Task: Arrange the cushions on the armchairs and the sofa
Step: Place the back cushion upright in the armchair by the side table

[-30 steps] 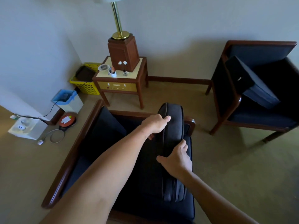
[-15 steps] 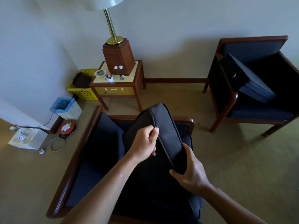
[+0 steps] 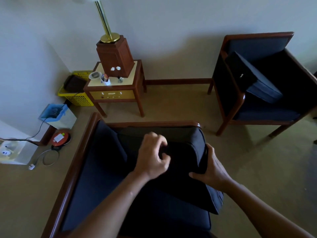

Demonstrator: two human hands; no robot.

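Note:
A dark navy cushion (image 3: 185, 152) lies tilted across the near armchair (image 3: 80, 162), its far edge against the chair's wooden rail. My left hand (image 3: 152, 157) pinches the fabric on its top face. My right hand (image 3: 211, 167) grips its right edge, thumb underneath. The far armchair (image 3: 240, 100) at the upper right holds a second navy cushion (image 3: 253, 79), which leans askew against its left arm.
A wooden side table (image 3: 116, 93) with a brass lamp (image 3: 109, 36) stands beyond the near chair. A yellow basket (image 3: 77, 98), a small bin (image 3: 56, 115), an orange cable reel (image 3: 60, 138) and loose cords lie on the carpet at the left.
The cushion stood on edge in both hands and has been tipped down toward the far side of the seat. My left hand has shifted from its upper edge onto its top face.

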